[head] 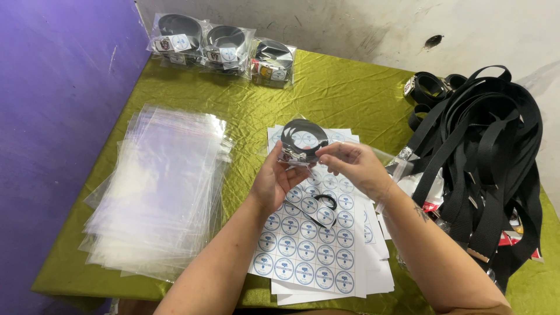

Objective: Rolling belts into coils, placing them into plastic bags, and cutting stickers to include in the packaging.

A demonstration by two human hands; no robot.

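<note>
1. Left hand (pixel 274 181) grips a coiled black belt (pixel 303 139) by its buckle, held above the sticker sheets (pixel 309 245).
2. Right hand (pixel 356 166) pinches closed at the belt's buckle; possibly on a sticker, too small to tell.
3. Clear bags (pixel 160 186) stacked left on the tabletop (pixel 350 93); loose belts (pixel 484 157) piled right.

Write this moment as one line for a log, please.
left hand: holds coiled black belt | right hand: pinches clear bag at belt | below: sticker sheets | left: bag stack
</note>
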